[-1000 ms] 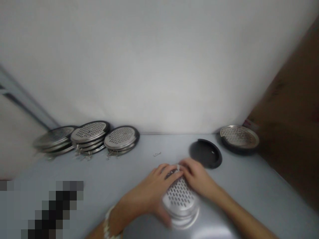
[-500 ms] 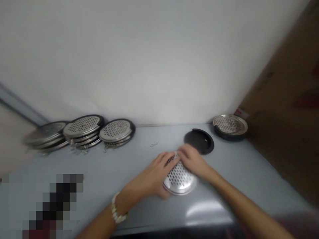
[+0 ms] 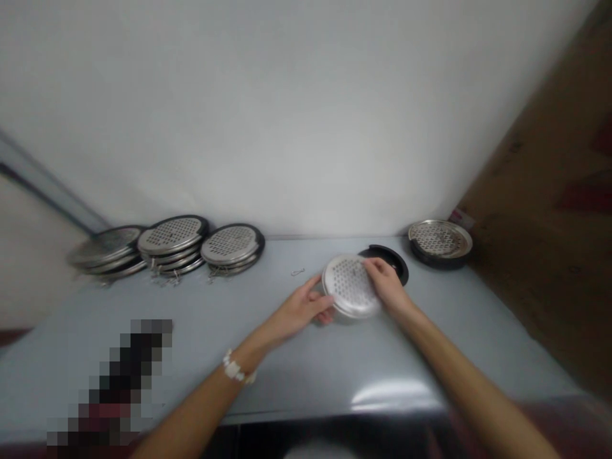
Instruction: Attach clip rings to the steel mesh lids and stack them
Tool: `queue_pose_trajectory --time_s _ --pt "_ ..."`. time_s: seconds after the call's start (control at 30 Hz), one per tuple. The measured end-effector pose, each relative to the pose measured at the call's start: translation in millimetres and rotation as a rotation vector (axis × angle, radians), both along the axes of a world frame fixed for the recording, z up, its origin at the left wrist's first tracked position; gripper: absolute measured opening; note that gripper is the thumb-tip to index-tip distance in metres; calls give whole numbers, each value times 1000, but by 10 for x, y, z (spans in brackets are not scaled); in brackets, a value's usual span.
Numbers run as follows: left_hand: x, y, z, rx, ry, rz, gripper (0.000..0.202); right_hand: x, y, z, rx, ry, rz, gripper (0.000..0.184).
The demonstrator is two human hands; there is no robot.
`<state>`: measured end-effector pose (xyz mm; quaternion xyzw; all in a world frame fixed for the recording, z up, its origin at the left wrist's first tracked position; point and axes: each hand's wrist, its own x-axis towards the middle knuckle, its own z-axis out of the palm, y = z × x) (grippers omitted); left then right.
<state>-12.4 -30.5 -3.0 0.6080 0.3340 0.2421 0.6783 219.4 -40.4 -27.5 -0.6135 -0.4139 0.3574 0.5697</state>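
Note:
A round perforated metal plate is held between my two hands, tilted above the table. My left hand grips its left edge, thumb on top and fingers below. My right hand closes on the upper right edge. Just behind the plate lies a black round tray with a raised rim, partly covered by the plate and my right hand. A small bent wire clip rests on the table to the left of the plate.
Stacks of perforated metal discs with black rims stand along the wall: a left stack, a middle stack and a right stack, with wire clips at their fronts. Another disc in a black tray sits far right, near a brown panel.
The plate has moved away from me toward the black tray, now partly covering it. My left hand has shifted from the plate's top to its left edge; my right hand now grips the right side.

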Motion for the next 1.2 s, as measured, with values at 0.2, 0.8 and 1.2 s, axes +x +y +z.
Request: queue_pose_trajectory --time_s 0.2,0.8,1.2 --pt "32 60 -36 -15 2 169 51 -130 -18 -92 -25 -70 90 48" --pt "-48 230 -78 -77 -37 338 36 616 71 -70 -104 -897 -336 40" --pt "-41 120 -106 -81 53 264 68 384 155 -302 19 -715 70 34"
